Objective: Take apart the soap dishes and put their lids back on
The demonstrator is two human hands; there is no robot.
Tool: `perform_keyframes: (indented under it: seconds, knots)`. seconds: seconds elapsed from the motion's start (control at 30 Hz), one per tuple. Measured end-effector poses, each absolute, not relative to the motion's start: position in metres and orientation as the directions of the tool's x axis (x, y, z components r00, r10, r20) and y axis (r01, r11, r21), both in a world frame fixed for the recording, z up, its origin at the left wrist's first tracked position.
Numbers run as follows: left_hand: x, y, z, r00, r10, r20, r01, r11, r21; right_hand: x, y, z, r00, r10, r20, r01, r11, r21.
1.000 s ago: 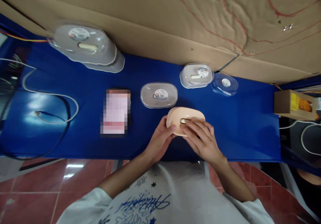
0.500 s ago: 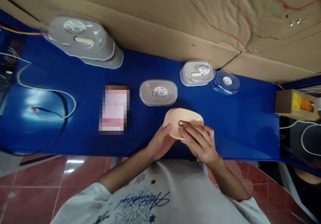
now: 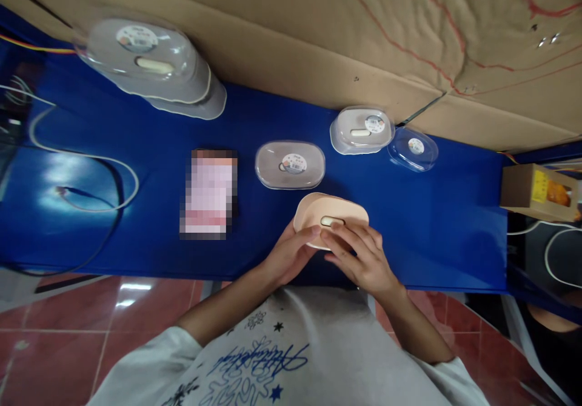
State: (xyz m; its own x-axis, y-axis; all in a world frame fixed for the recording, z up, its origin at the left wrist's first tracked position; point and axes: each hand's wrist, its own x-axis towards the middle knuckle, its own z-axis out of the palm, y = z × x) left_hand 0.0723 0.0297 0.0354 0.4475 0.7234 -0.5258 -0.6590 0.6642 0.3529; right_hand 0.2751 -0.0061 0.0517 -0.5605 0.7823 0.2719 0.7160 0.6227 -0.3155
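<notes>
A peach plastic container (image 3: 311,209) with rounded corners is held between both hands near the table's front edge. A cream oval insert (image 3: 332,221) sits in the slot on its upper face. My left hand (image 3: 295,254) is closed round the left end, its thumb on top and its other fingers mostly hidden underneath. Curled over the right end is my right hand (image 3: 361,257), its fingertips at the insert and the front rim. Just beyond lies a grey oval container with a clear cover (image 3: 291,173) and a round label.
A blue table (image 3: 454,230) spans the view before a cardboard wall (image 3: 273,42). Grey containers (image 3: 140,60) are stacked back left; another (image 3: 361,130) stands beside a clear lid (image 3: 413,149). Left are a blurred-out phone-like object (image 3: 209,194) and cables (image 3: 131,173); right, a cardboard box (image 3: 536,191).
The oval insert looked brown and raised half a second ago; now it appears cream and flat. Both hands keep the peach container, with my left thumb and right fingers slightly shifted.
</notes>
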Motion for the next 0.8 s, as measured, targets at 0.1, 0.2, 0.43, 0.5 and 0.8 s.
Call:
perform_keyframes:
  seconds: [0.1, 0.2, 0.43, 0.5, 0.8]
  knots:
    - [0.069, 0.032, 0.039, 0.397, 0.749, -0.531, -0.654, 0.636, 0.409, 0.301, 0.015, 0.049, -0.487, 0.773, 0.407, 0.675, 0.629, -0.386]
    - [0.066, 0.032, 0.039, 0.325, 0.764, -0.557, -0.641, 0.611, 0.464, 0.344, 0.057, 0.046, -0.140, 0.907, 0.396, 0.892, 0.290, -0.348]
    - [0.051, 0.023, 0.029, 0.258, 0.759, -0.597, -0.622, 0.604, 0.499, 0.412, 0.120, 0.026, -0.005, 0.995, 0.104, 0.993, 0.017, -0.117]
    - [0.047, 0.021, 0.028, 0.236, 0.752, -0.616, -0.622, 0.604, 0.499, 0.408, 0.111, 0.024, -0.026, 0.991, 0.132, 0.993, 0.041, -0.109]
    - [0.050, 0.031, 0.038, 0.214, 0.754, -0.621, -0.596, 0.605, 0.529, 0.365, 0.046, 0.030, -0.082, 0.981, 0.175, 0.917, 0.143, -0.372]
